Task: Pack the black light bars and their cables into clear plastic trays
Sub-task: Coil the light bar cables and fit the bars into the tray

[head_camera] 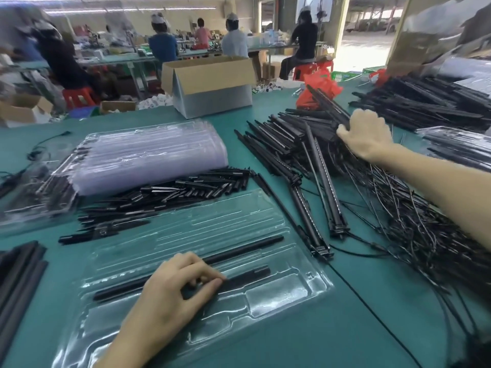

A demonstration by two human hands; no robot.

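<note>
Bar (247, 276) in left hand (172, 288); bars (326, 105) in right (365, 134)

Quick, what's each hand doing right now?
Left hand: pinches a black light bar lying in the clear tray.
Right hand: grips a few light bars at the pile.
</note>
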